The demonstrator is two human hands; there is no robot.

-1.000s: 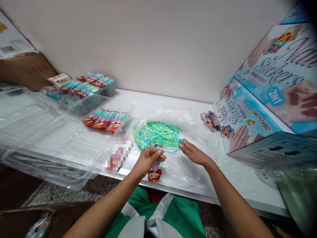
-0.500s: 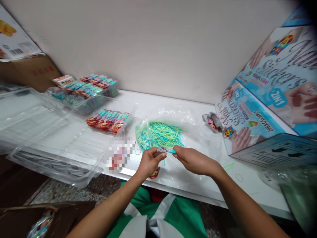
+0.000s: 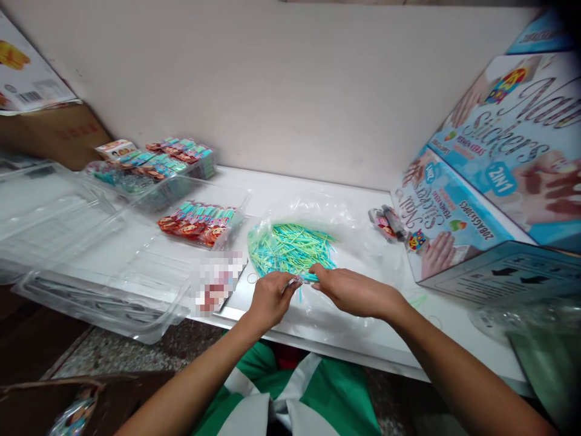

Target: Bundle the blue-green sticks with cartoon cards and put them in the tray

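My left hand (image 3: 273,297) is closed, thumb and fingers pinching a small, shiny clear packet (image 3: 296,280) that is mostly hidden. Close beside it, my right hand (image 3: 354,290) grips a few thin blue sticks (image 3: 309,277) whose ends meet the packet; whether they are inside it I cannot tell. Behind both hands lies a pile of thin green and blue sticks (image 3: 293,248) on a spread clear plastic bag (image 3: 363,257). One loose blue stick (image 3: 300,295) shows below the fingers.
A clear tray (image 3: 149,327) at left holds filled character packets (image 3: 197,223); more stacked packets (image 3: 167,156) stand behind. A partly blurred packet (image 3: 220,283) lies near the table edge. Nail Stickers boxes (image 3: 472,181) rise at right, with small dark packets (image 3: 387,223) beside them.
My hands have drawn closer together, bringing the packet and the stick ends together. The red character piece that showed below my left hand is no longer visible.
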